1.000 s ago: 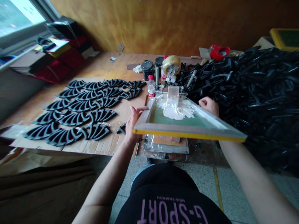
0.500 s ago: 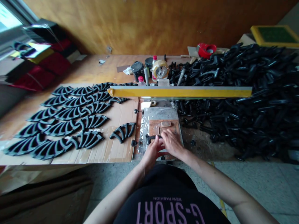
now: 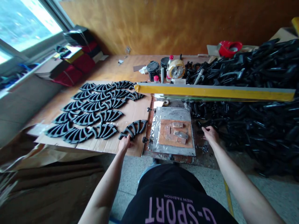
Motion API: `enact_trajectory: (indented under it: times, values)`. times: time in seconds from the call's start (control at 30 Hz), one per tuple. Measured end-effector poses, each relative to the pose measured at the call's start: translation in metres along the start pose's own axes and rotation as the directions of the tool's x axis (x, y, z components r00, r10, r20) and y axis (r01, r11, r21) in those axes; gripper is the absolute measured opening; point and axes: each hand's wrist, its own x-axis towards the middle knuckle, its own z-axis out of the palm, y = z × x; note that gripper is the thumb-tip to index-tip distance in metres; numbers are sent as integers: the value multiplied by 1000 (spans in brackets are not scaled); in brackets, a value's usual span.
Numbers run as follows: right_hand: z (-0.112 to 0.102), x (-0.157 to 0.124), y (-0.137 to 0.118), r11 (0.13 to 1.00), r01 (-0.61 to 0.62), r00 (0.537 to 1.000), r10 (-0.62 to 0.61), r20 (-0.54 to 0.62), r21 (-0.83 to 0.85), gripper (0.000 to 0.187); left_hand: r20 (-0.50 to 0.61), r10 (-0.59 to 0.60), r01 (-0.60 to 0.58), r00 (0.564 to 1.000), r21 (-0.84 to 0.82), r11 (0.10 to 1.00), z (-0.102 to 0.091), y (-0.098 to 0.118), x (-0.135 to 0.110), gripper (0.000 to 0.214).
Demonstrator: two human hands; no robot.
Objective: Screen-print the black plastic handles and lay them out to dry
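Observation:
My left hand (image 3: 125, 143) is over the cardboard, its fingers closed round a curved black handle-like part (image 3: 121, 135) at the near left end of a short fanned row (image 3: 136, 127). At the left edge of the heap, my right hand (image 3: 211, 135) pinches a dark handle-like part (image 3: 199, 124) between thumb and fingers; much of it blends into the dark pieces behind. Between the hands lies a metal plate (image 3: 175, 112) carrying a brown board (image 3: 165, 140) with small blocks (image 3: 177, 124) on it. No black part rests on those blocks.
Several fanned rows of black parts (image 3: 93, 105) cover the cardboard sheet (image 3: 134, 109). A yellow-edged bar (image 3: 210, 91) spans above the plate and heap (image 3: 252, 124). Behind it stand dark tubs (image 3: 153, 70), a tape roll (image 3: 177, 69) and a red tape dispenser (image 3: 230, 49).
Both hands have left the plate. My left hand has carried the black part left to the short row, while my right hand has moved right to the heap. The view has turned left.

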Motion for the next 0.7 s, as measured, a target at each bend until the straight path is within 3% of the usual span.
enact_trajectory:
  times: [0.07,0.13,0.17,0.2,0.3,0.33,0.37,0.43,0.5,0.6,0.7]
  values:
    - [0,-10,-7,983,148,981,-160,-109,-106,21,34,-27,25,999,84,996,-5,5,4,42]
    - [2,-24,-20,906,367,904,-401,-151,-211,27,58,-28,19,998,140,990,-11,16,4,42]
    - [5,-33,-27,841,489,844,-523,-117,-231,31,64,-7,-3,998,152,988,-14,25,2,41]
    - [9,-42,-36,757,616,768,-639,-51,-220,34,70,23,-33,997,155,987,-16,38,-1,40]
    - [29,-67,-61,452,888,460,-865,199,-87,33,74,248,-249,966,5,968,-17,100,-22,40]
    - [37,-73,-67,379,923,382,-890,250,-63,31,47,389,-380,920,-133,915,-15,126,-33,41]
    - [45,-79,-72,334,940,339,-901,271,-68,30,10,535,-511,845,-284,812,-13,152,-46,44]
    - [57,-87,-78,305,942,331,-913,238,-141,28,-76,704,-641,706,-490,591,-7,201,-72,46]
    - [64,-92,-79,289,929,330,-930,163,-232,28,-136,756,-657,641,-607,447,1,235,-95,47]
    - [61,-98,-75,247,918,300,-944,138,-311,30,-162,754,-630,636,-674,386,10,244,-117,49]
    - [39,-93,-65,286,911,352,-913,203,-297,30,-138,725,-586,675,-697,414,13,214,-128,47]
